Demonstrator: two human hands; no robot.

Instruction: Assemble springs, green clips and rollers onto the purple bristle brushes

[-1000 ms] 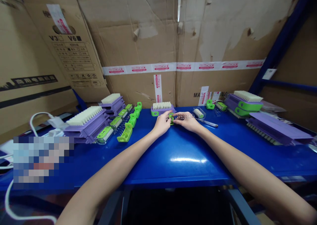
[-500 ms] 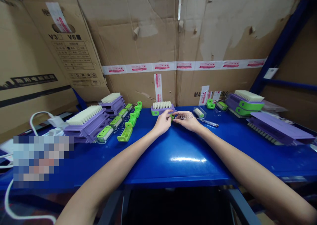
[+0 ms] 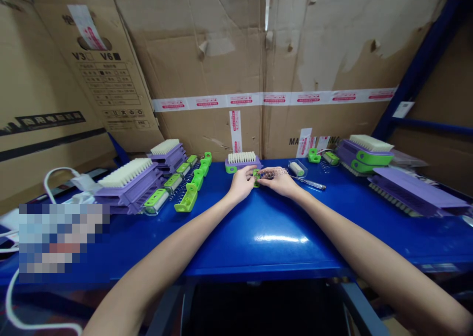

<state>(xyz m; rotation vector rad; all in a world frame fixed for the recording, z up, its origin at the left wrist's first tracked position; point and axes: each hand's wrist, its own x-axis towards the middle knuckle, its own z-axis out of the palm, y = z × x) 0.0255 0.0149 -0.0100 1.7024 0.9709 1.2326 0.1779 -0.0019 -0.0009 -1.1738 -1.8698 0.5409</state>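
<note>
In the middle of the blue table, my left hand [image 3: 242, 183] is closed on a small green plastic part [image 3: 256, 178], its fingers on the left side of it. My right hand [image 3: 280, 184] is also closed, with its fingertips against the right side of the same part. A thin metal coil spring [image 3: 272, 173] stretches from the green part across my right fingers. Just behind my hands sits a purple and green brush [image 3: 242, 161], bristles up. To the right lie a screwdriver [image 3: 314, 184] and a clear case with a white and green insert [image 3: 296, 168].
Purple brush bodies [image 3: 133, 190] stand on the left, beside a row of green brackets [image 3: 187, 198], springs and green-topped cases [image 3: 155, 200]. More purple brushes [image 3: 369, 153] are stacked at right. A white cable [image 3: 13, 296] hangs at the left edge. Cardboard [image 3: 207, 65] walls the back.
The green part between my fingers has turned and shows more of itself. The spring's free end has shifted slightly left and up over my right hand.
</note>
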